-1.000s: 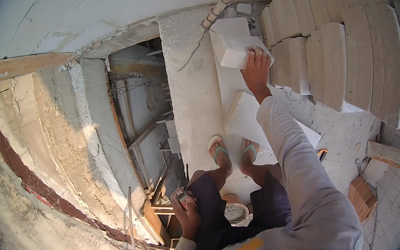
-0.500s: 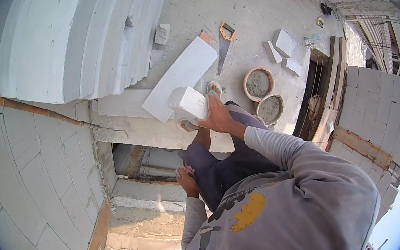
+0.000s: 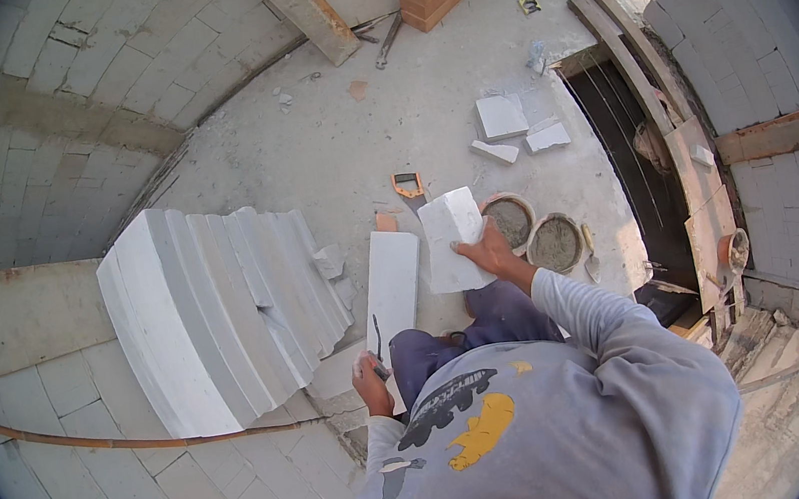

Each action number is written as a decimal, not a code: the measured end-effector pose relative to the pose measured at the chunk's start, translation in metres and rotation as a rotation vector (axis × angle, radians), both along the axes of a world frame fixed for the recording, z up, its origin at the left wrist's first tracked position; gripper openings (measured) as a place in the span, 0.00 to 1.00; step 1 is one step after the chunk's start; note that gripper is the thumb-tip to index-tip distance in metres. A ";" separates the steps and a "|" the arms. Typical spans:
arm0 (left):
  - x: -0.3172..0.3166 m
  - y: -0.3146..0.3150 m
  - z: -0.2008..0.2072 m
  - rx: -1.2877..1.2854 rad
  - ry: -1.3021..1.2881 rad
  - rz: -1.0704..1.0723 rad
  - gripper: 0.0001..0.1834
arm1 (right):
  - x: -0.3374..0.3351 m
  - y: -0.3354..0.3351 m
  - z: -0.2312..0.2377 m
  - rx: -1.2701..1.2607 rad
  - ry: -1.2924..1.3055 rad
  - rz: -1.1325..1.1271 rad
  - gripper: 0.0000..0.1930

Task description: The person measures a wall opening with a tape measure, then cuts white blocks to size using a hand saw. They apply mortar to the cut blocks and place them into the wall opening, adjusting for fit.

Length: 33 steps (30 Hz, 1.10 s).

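Observation:
My right hand (image 3: pixel 491 252) grips a pale, light-grey building block (image 3: pixel 450 233) by its right side, thumb across its face. It is held up in front of my knees, partly over a mortar-filled bucket (image 3: pixel 513 220). Beside my left knee, my left hand (image 3: pixel 372 384) is closed around a thin, dark, slightly bent tool (image 3: pixel 377 333) that points away from me; its kind is not clear. Below that hand a long white block (image 3: pixel 390 286) lies on the floor. A hand saw with an orange handle (image 3: pixel 407 185) lies beyond it, its blade partly hidden by the held block.
A large stack of white blocks (image 3: pixel 216 314) stands at left. A second mortar bucket (image 3: pixel 555 243) sits right of the first, with a trowel (image 3: pixel 592 264) beside it. Cut block pieces (image 3: pixel 503 117) lie farther off. At right, planks (image 3: pixel 632 57) border a floor opening (image 3: pixel 617 120).
My view has swung, bringing more floor and the far wall into sight. The held block now shows its broad face. My left hand has come up, and a thin dark tool shows in it.

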<state>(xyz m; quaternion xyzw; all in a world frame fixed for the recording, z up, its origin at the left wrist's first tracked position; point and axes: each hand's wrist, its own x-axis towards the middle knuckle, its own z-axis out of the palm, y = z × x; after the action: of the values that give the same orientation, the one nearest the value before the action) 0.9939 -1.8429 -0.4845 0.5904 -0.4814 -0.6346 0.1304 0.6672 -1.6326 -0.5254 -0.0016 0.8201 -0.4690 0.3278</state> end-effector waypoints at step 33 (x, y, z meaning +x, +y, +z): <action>-0.969 -0.197 -0.180 -0.204 -0.392 -1.719 0.28 | -0.532 0.016 -0.438 0.996 -0.502 -1.202 0.46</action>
<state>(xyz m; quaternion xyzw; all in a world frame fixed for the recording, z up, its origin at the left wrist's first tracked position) 0.0247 -2.0398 -0.6642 0.1081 -0.8262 -0.3545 -0.4242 0.1354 -1.6162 -0.9632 0.6891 0.6952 -0.1318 0.1565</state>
